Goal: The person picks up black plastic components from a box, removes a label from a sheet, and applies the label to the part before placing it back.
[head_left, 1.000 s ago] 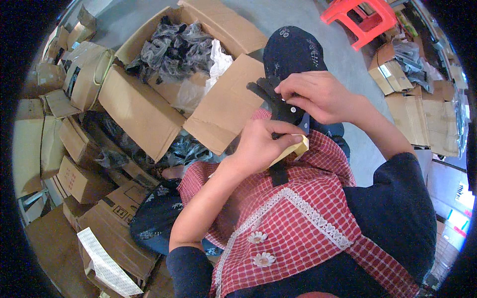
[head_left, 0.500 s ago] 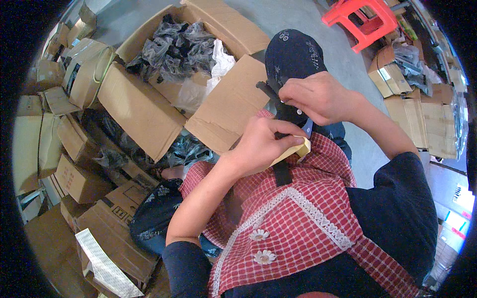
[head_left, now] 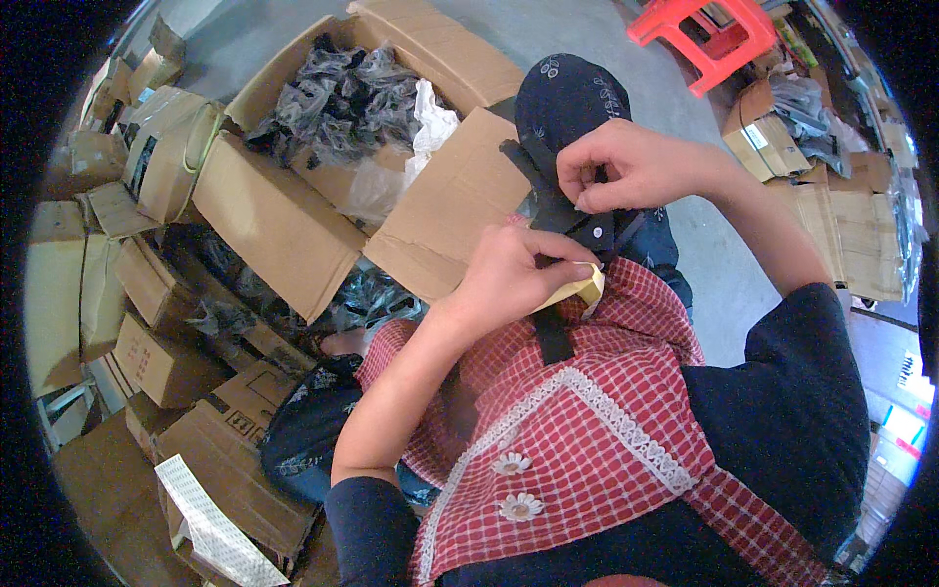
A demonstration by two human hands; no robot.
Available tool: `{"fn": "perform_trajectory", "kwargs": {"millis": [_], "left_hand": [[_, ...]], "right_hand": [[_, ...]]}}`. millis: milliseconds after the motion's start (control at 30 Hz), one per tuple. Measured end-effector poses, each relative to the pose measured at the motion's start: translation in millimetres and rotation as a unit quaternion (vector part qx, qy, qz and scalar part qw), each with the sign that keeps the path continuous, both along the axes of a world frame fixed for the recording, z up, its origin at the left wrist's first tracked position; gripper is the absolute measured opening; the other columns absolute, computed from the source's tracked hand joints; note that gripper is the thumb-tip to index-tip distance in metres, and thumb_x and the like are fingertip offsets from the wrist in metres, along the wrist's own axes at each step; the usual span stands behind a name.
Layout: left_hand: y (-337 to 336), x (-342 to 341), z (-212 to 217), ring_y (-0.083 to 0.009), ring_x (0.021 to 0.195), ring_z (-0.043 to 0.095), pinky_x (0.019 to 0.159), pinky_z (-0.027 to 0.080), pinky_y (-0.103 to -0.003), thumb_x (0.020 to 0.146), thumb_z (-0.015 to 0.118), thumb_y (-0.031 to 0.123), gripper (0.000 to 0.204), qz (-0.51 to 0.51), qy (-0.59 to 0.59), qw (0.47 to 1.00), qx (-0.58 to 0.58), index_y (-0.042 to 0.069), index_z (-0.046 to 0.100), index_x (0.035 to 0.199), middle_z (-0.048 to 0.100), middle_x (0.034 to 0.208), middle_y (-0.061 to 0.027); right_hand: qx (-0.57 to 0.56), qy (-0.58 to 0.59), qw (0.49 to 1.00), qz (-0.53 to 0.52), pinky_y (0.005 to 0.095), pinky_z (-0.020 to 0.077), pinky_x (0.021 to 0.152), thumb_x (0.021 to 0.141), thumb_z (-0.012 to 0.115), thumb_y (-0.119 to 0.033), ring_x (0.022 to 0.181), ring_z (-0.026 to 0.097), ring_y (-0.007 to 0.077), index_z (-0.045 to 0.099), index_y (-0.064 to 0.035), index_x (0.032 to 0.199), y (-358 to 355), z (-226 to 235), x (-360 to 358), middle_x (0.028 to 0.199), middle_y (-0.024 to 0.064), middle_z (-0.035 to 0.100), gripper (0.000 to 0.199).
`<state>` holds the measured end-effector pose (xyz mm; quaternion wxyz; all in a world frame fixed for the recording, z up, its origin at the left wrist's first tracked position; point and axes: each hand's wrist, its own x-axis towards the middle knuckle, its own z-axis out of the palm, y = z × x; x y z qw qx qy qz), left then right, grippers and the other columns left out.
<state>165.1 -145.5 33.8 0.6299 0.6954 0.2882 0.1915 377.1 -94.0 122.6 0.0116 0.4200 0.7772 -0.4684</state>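
My left hand (head_left: 514, 277) is closed on a pale yellow folded piece (head_left: 584, 288), thumb pressed along its top, over my lap. Black strap-like pieces (head_left: 556, 201) lie across my knee just beyond that hand, with a small white round dot (head_left: 598, 233) on one of them. Above these pieces hovers my right hand (head_left: 626, 168), its fingers curled and thumb tip near the fingertips. What it pinches, if anything, is too small to make out. A black strip (head_left: 555, 340) hangs below the yellow piece against my red checked apron (head_left: 597, 430).
An open cardboard box (head_left: 279, 220) ahead holds several black items in clear plastic bags (head_left: 342, 93). Stacked cartons (head_left: 161, 362) crowd the left, with a white printed strip (head_left: 215, 523) on them. A red plastic stool (head_left: 704, 39) and more cartons (head_left: 758, 132) stand at the right.
My right hand has lifted slightly away from my left, showing more of the black pieces and the white dot. The left hand keeps its hold on the yellow piece.
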Motion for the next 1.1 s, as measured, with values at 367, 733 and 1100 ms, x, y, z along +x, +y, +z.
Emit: {"fn": "perform_trajectory", "kwargs": {"millis": [367, 733, 1100], "left_hand": [[-1.5, 1.3, -0.8, -0.0143, 0.075, 0.07, 0.073, 0.054, -0.03, 0.083, 0.074, 0.019, 0.014, 0.003, -0.011, 0.999, 0.048, 0.01, 0.078, 0.093, 0.075, 0.086, -0.0067], [2.1, -3.2, 8.0, -0.0169, 0.074, 0.07, 0.073, 0.054, -0.031, 0.082, 0.074, 0.018, 0.013, 0.004, -0.013, 0.999, 0.052, 0.01, 0.078, 0.092, 0.075, 0.086, -0.0079], [10.9, -3.3, 9.0, -0.0169, 0.076, 0.071, 0.073, 0.054, -0.031, 0.081, 0.074, 0.018, 0.013, -0.011, -0.004, 0.999, 0.034, 0.009, 0.078, 0.089, 0.075, 0.085, -0.0077]], "right_hand": [[0.056, -0.09, 0.994, 0.009, 0.0322, 0.0438, 0.054, 0.075, 0.069, -0.014, 0.058, 0.057, 0.016, 0.059, 0.0001, 0.082, 0.2, 3.5, -14.0, 0.063, 0.0084, 0.058, 0.018], [0.137, -0.039, 0.99, -0.014, 0.0384, 0.0445, 0.054, 0.078, 0.066, -0.021, 0.056, 0.058, 0.0257, 0.065, -0.0029, 0.099, 5.0, 5.5, -17.6, 0.063, 0.0124, 0.058, 0.027], [-0.025, -0.085, 0.992, -0.092, 0.0339, 0.0513, 0.058, 0.087, 0.063, -0.027, 0.061, 0.062, 0.0171, 0.067, -0.0011, 0.091, 21.8, 9.4, -10.3, 0.069, 0.0051, 0.064, 0.026]]}}
